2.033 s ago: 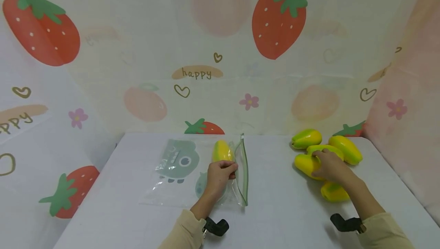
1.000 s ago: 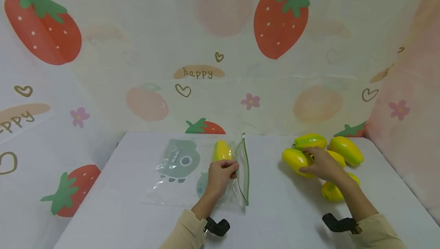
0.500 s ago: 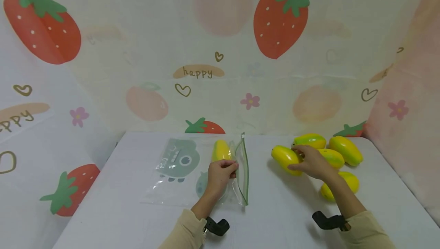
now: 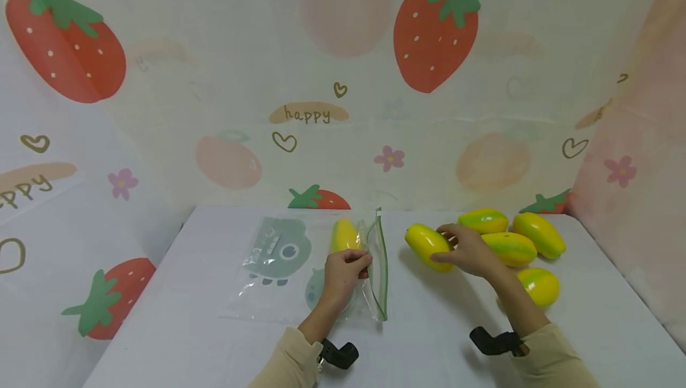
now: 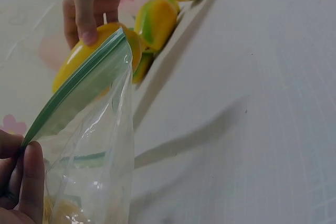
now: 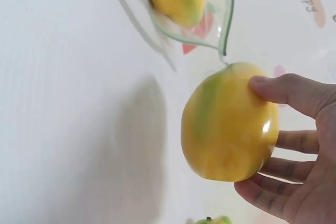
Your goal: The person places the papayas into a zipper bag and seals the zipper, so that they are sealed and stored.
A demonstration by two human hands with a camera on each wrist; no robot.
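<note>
My left hand (image 4: pixel 343 272) pinches the green-edged rim of a clear zip bag (image 4: pixel 236 293), whose mouth gapes toward the right. Inside the bag lies one yellow-green papaya (image 4: pixel 345 234), partly hidden behind that hand in the head view. My right hand (image 4: pixel 468 249) grips a second papaya (image 4: pixel 427 246) between thumb and fingers, raised above the table just right of the bag's mouth. In the right wrist view the held papaya (image 6: pixel 228 124) hangs clear of the table, with its shadow apart from it. The left wrist view shows the bag's green zip strip (image 5: pixel 79 80) in front of that papaya.
On the right of the white table (image 4: pixel 418 340) lie several more papayas, among them a back one (image 4: pixel 483 221), a right one (image 4: pixel 539 235), a middle one (image 4: pixel 510 249) and a front one (image 4: pixel 540 287). A strawberry-printed backdrop (image 4: pixel 321 55) rises behind the table.
My right hand has picked the papaya out of the group and carried it left toward the bag. The left hand and the bag have stayed in place.
</note>
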